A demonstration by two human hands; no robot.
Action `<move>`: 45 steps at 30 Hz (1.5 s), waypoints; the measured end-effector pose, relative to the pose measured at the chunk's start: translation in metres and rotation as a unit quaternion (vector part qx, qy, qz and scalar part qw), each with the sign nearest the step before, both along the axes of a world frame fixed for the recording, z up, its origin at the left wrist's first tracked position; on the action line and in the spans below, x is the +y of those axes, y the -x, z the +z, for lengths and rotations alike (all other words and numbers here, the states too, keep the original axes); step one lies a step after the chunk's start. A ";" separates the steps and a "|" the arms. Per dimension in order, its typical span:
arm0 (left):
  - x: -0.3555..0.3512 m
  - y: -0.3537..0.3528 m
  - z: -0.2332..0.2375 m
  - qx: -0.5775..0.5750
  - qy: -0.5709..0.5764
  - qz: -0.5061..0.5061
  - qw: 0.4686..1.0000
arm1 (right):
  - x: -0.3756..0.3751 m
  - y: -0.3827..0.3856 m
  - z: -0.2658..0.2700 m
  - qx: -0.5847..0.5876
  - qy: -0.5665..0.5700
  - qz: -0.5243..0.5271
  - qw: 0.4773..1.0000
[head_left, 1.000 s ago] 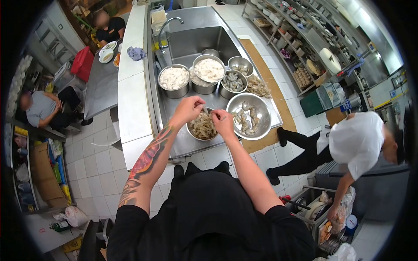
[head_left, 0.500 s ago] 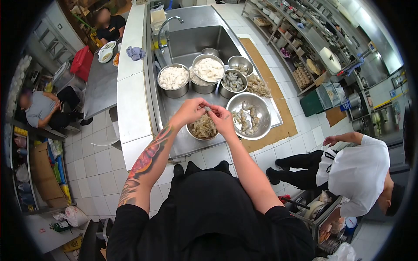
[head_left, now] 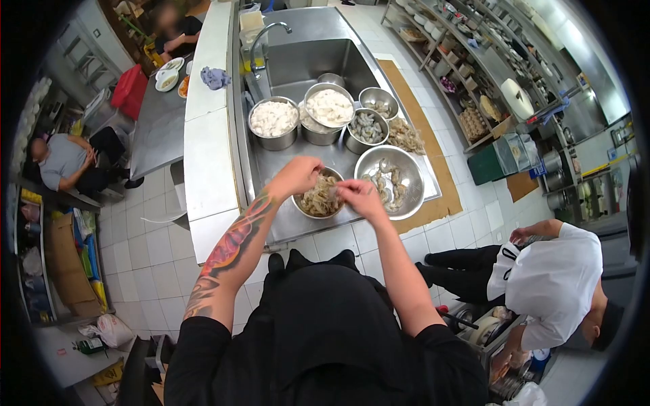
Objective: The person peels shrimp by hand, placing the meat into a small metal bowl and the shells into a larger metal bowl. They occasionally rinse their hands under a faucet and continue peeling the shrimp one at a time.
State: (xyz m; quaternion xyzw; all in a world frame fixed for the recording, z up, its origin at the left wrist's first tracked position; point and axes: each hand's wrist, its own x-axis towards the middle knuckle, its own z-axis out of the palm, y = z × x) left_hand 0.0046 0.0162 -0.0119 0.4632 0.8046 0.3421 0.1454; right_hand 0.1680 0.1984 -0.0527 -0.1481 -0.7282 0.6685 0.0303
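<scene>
A steel bowl (head_left: 296, 203) filled with brownish shrimp and shell pieces (head_left: 318, 201) stands at the counter's near edge. Over its upper left rim is my left hand (head_left: 298, 174), fingers curled together; whatever they hold is hidden. My right hand (head_left: 362, 198) is at the bowl's right side, thumb and fingers pinched on something small and pale that blurs into the shells. Right of it, a wide steel bowl (head_left: 414, 193) contains several whole shrimp (head_left: 395, 189). Behind stands a pot of grey shrimp (head_left: 366, 127).
Steel pots of pale, whitish food (head_left: 273, 120) stand before the sink (head_left: 311, 64) and its faucet (head_left: 256, 51). A shell heap (head_left: 406, 137) lies at the counter's right edge. A person in a white shirt (head_left: 552, 277) bends at the right; two others sit at left.
My hands, together above the bowl before, have separated. The right one moved slightly right and down. At right, the person in white has bent and shifted an arm.
</scene>
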 end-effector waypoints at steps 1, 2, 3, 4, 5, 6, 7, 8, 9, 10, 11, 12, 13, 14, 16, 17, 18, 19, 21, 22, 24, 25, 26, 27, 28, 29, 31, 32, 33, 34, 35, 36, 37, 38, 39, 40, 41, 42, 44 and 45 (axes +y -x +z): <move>0.000 0.001 -0.002 0.008 0.016 -0.012 1.000 | 0.012 0.007 0.010 0.018 0.009 -0.009 1.000; 0.000 0.001 -0.006 0.008 0.017 -0.015 1.000 | 0.026 0.016 0.022 0.033 0.053 -0.044 0.997; 0.000 0.002 -0.010 0.013 0.027 -0.022 0.999 | 0.041 0.025 0.030 0.049 0.097 -0.078 0.991; 0.000 0.003 -0.011 0.017 0.037 -0.029 0.999 | 0.053 0.035 0.032 0.050 0.097 -0.081 0.991; -0.001 0.003 -0.013 0.019 0.037 -0.032 0.999 | 0.064 0.044 0.034 0.074 0.092 -0.150 0.982; -0.002 0.003 -0.013 0.008 0.064 -0.035 0.997 | 0.072 0.047 0.032 0.097 0.087 -0.217 0.967; -0.003 0.003 -0.015 -0.003 0.090 -0.037 0.995 | 0.081 0.043 0.022 0.098 0.086 -0.218 0.967; -0.004 0.003 -0.016 -0.002 0.088 -0.038 0.995 | 0.089 0.040 0.011 0.064 0.005 -0.221 0.973; -0.006 0.004 -0.019 0.005 0.078 -0.043 0.996 | 0.094 0.038 0.002 0.030 -0.077 -0.221 0.972; -0.007 0.004 -0.020 0.012 0.069 -0.047 0.996 | 0.092 0.031 -0.003 0.029 -0.079 -0.219 0.972; -0.008 0.004 -0.021 0.009 0.067 -0.044 0.997 | 0.087 0.019 -0.010 0.018 -0.055 -0.215 0.975; -0.008 0.004 -0.018 0.009 0.071 -0.039 0.997 | 0.081 0.006 -0.017 0.005 -0.031 -0.211 0.977; -0.009 0.003 -0.016 0.009 0.076 -0.035 0.996 | 0.082 -0.006 -0.032 0.001 -0.032 -0.209 0.977; -0.010 0.002 -0.014 0.006 0.077 -0.034 0.996 | 0.084 -0.018 -0.046 -0.004 -0.022 -0.220 0.975; -0.009 0.003 -0.012 0.005 0.083 -0.038 0.996 | 0.092 -0.036 -0.064 -0.008 -0.010 -0.234 0.972; -0.009 0.003 -0.012 0.005 0.085 -0.041 0.996 | 0.098 -0.044 -0.070 -0.012 -0.012 -0.265 0.964; -0.008 0.002 -0.012 0.013 0.081 -0.051 0.995 | 0.099 -0.049 -0.070 -0.014 -0.014 -0.297 0.955; -0.007 0.002 -0.011 0.022 0.077 -0.063 0.995 | 0.103 -0.053 -0.069 -0.015 -0.035 -0.317 0.948; -0.006 -0.001 -0.009 0.014 0.089 -0.069 0.994 | 0.111 -0.058 -0.066 -0.001 -0.069 -0.326 0.943; -0.006 -0.004 -0.006 0.004 0.099 -0.070 0.993 | 0.114 -0.060 -0.065 0.011 -0.105 -0.328 0.939; -0.005 -0.008 0.001 0.005 0.109 -0.081 0.991 | 0.119 -0.063 -0.064 0.024 -0.104 -0.343 0.933; -0.005 -0.010 0.003 0.005 0.120 -0.087 0.989 | 0.121 -0.064 -0.065 0.018 -0.102 -0.344 0.933; -0.006 -0.012 0.004 0.007 0.121 -0.091 0.988 | 0.123 -0.064 -0.066 0.011 -0.099 -0.346 0.933; -0.006 -0.014 0.004 0.001 0.116 -0.088 0.989 | 0.128 -0.064 -0.073 0.012 -0.098 -0.349 0.932; -0.006 -0.016 0.004 -0.006 0.111 -0.086 0.990 | 0.134 -0.064 -0.082 -0.017 -0.215 -0.304 0.928; -0.006 -0.016 0.005 -0.005 0.112 -0.090 0.990 | 0.139 -0.065 -0.090 -0.046 -0.328 -0.254 0.909; -0.005 -0.016 0.008 0.001 0.146 -0.107 0.984 | 0.135 -0.058 -0.080 -0.112 -0.399 -0.208 0.886; -0.005 -0.016 0.008 0.001 0.146 -0.109 0.983 | 0.132 -0.055 -0.073 -0.177 -0.466 -0.155 0.853; -0.006 -0.017 0.007 -0.003 0.139 -0.106 0.985 | 0.128 -0.051 -0.076 -0.181 -0.463 -0.150 0.855; -0.007 -0.018 0.007 -0.007 0.131 -0.102 0.986 | 0.127 -0.049 -0.078 -0.181 -0.462 -0.150 0.855; -0.007 -0.017 0.007 -0.007 0.132 -0.101 0.986 | 0.126 -0.045 -0.080 -0.197 -0.501 -0.107 0.836; -0.007 -0.017 0.006 -0.007 0.138 -0.100 0.985 | 0.122 -0.042 -0.076 -0.213 -0.538 -0.064 0.813; -0.007 -0.018 0.006 -0.007 0.145 -0.099 0.984 | 0.122 -0.039 -0.072 -0.213 -0.537 -0.062 0.814; -0.009 -0.018 0.007 -0.008 0.146 -0.098 0.984 | 0.124 -0.036 -0.068 -0.210 -0.529 -0.048 0.821; -0.010 -0.019 0.011 -0.012 0.143 -0.096 0.985 | 0.126 -0.034 -0.067 -0.207 -0.521 -0.034 0.827; -0.009 -0.019 0.015 -0.016 0.139 -0.094 0.986 | 0.130 -0.031 -0.071 -0.207 -0.522 -0.035 0.827; -0.008 -0.019 0.018 -0.016 0.137 -0.094 0.986 | 0.134 -0.029 -0.076 -0.204 -0.526 -0.006 0.826; -0.008 -0.020 0.021 -0.012 0.148 -0.095 0.984 | 0.138 -0.027 -0.079 -0.201 -0.531 0.024 0.823; -0.008 -0.021 0.021 -0.012 0.155 -0.090 0.984 | 0.141 -0.025 -0.087 -0.199 -0.520 0.018 0.831; -0.008 -0.019 0.020 -0.020 0.163 -0.089 0.982 | 0.141 -0.024 -0.088 -0.196 -0.505 0.008 0.841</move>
